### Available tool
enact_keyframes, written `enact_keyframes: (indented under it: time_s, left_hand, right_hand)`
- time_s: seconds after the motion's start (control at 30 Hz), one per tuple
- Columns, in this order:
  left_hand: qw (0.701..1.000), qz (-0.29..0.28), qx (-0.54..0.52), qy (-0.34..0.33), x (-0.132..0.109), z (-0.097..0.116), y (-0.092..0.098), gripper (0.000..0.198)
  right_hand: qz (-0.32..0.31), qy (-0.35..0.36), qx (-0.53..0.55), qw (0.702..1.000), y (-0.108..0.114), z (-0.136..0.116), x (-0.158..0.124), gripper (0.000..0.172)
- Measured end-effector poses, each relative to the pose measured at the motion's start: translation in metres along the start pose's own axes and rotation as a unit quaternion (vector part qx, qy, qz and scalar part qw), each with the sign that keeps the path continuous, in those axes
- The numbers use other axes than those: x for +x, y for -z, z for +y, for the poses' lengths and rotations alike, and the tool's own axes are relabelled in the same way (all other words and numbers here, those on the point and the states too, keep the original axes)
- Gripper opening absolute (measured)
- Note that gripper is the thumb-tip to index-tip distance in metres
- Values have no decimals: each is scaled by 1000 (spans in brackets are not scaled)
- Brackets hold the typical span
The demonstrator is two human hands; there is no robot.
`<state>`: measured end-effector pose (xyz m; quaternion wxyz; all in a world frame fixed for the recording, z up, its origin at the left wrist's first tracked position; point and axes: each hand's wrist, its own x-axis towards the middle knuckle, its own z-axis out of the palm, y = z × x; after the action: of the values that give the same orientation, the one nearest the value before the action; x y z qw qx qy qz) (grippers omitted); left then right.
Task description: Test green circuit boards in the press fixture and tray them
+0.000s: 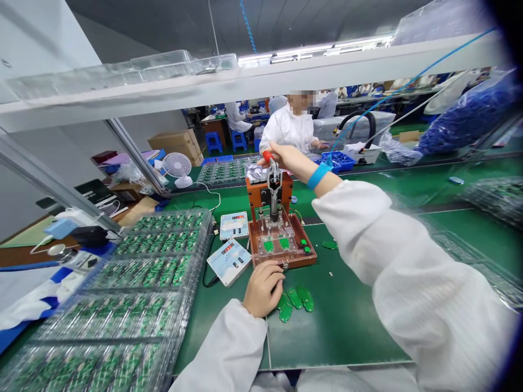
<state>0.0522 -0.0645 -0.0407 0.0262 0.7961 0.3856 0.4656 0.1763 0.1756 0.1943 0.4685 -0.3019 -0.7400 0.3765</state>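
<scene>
Near the top of an orange-brown press fixture [268, 197], my right hand [286, 158] is wrapped round the red lever handle [268, 157]; a blue band circles the wrist. Two green circuit boards [268, 246] lie side by side under the clear plate of the fixture. My left hand [265, 288] rests at the fixture's front edge with curled fingers; whether anything is in them is hidden. Just right of it, several loose green boards [304, 298] lie on the green mat. Two green buttons [303, 243] are on the fixture's right side.
Stacked clear trays of green boards [163, 272] fill the left side. Two display boxes [229, 261] sit left of the fixture. One board [329, 245] lies to its right. Behind are a white fan [177, 165], a blue bin [339, 161] and a person in white [289, 128].
</scene>
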Motion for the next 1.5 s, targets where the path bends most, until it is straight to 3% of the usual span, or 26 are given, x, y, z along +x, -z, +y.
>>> enact_keyframes:
  time_s: [0.07, 0.13, 0.2, 0.3, 0.4, 0.53, 0.67, 0.87, 1.03, 1.3, 1.4, 1.5]
  left_hand:
    - [1000, -5, -3, 4, -1, -1, -1, 19]
    - [1000, -11, -7, 8, -1, -1, -1, 19]
    - [1000, -16, -10, 13, -1, -1, -1, 18]
    - [1000, -17, -14, 20, -1, -1, -1, 17]
    - [999, -18, -13, 26, -1, 0, -2, 17]
    - [999, -26, -15, 36, -2, 1, -3, 18]
    - [998, -34, -16, 43, -2, 2, -3, 17]
    - [998, -32, -11, 43, -2, 3, -4, 18]
    - [999, -27, -1, 40, -3, 4, -7, 18]
    - [998, -27, 11, 64, -4, 8, -10, 18]
    - [992, -53, -15, 116, 5, 14, -2, 15]
    - [972, -126, -99, 169, 24, 15, 23, 11]
  right_hand:
    - [-16, -2, 36, 999, -4, -12, 5, 54]
    - [-2, 43, 79, 996, -7, -27, -6, 47]
    - [31, 118, 87, 989, -10, -43, -34, 45]
    - [92, 187, 7, 978, -18, -59, -91, 40]
    - [115, 228, -61, 965, -27, -59, -139, 37]
    - [113, 234, -90, 962, -35, -44, -168, 39]
    - [116, 234, -77, 962, -38, -24, -178, 39]
    - [66, 243, -28, 967, -43, 3, -191, 43]
    - [70, 249, 12, 966, -47, 12, -191, 51]
    - [69, 252, 56, 964, -46, 21, -186, 48]
    - [55, 256, 80, 962, -43, 21, -183, 49]
    - [49, 254, 96, 961, -41, 20, -182, 50]
